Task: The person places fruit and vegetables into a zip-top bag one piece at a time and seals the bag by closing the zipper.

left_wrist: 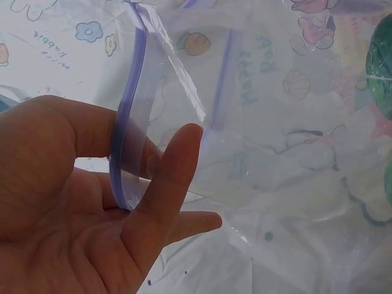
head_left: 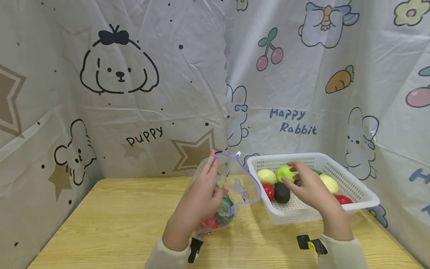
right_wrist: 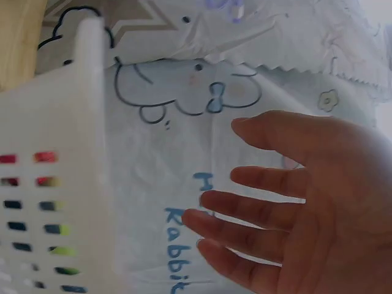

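A clear zip bag point(head_left: 240, 188) with a purple zip edge and cartoon prints stands with its mouth spread on the table. My left hand point(head_left: 205, 188) holds it at the mouth; in the left wrist view, the fingers straddle the purple zip edge point(left_wrist: 127, 116). Low inside the bag are a red item point(head_left: 209, 223) and a green item point(head_left: 226, 213), partly covered by the hand. My right hand point(head_left: 310, 188) hovers over the white basket point(head_left: 295, 216) with parted fingers and nothing in them. Nearest to its fingertips are a green apple point(head_left: 284, 173) and a dark avocado-like item point(head_left: 282, 192).
The basket also bears a pale yellow round fruit point(head_left: 267, 177), a red fruit point(head_left: 268, 192), another yellow one point(head_left: 330, 184) and a red item point(head_left: 344, 200) at the right. Wooden table point(head_left: 127, 216) extends left. A printed curtain point(head_left: 188, 74) hangs behind and at both sides.
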`<state>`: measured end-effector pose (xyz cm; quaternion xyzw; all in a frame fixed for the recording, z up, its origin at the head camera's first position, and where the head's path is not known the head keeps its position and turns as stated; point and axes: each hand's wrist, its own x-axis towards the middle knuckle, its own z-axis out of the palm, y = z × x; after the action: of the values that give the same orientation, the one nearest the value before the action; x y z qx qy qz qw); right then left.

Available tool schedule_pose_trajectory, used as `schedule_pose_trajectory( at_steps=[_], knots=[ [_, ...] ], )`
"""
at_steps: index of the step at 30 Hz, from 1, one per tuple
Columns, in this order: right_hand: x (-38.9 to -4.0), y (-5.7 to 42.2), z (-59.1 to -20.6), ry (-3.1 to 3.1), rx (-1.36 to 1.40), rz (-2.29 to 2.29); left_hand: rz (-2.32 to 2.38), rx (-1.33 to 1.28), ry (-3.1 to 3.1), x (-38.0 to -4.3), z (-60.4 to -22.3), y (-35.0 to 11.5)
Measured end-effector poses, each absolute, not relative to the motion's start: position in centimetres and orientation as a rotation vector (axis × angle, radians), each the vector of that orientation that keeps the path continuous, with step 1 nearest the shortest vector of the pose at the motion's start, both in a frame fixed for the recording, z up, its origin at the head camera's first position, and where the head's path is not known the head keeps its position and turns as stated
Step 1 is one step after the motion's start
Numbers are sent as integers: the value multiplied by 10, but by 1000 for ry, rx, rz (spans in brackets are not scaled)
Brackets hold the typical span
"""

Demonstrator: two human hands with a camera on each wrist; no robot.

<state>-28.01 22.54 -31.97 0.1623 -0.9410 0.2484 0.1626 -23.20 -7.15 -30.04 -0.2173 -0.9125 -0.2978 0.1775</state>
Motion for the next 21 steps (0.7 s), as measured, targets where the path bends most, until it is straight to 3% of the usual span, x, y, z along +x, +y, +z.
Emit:
schedule_pose_trajectory(
  at_steps=[9, 17, 21],
  knots=[
    [-289, 250, -337, -2879, 388, 604, -852, -626, -2578, -232, -303, -72],
    [-285, 303, -343, -3020, 2, 592, -832, -643, -2562, -234, -303, -72],
    [-287, 310, -350, -3093, -61, 548, -810, -639, -2568, -235, -304, -72]
  ],
)
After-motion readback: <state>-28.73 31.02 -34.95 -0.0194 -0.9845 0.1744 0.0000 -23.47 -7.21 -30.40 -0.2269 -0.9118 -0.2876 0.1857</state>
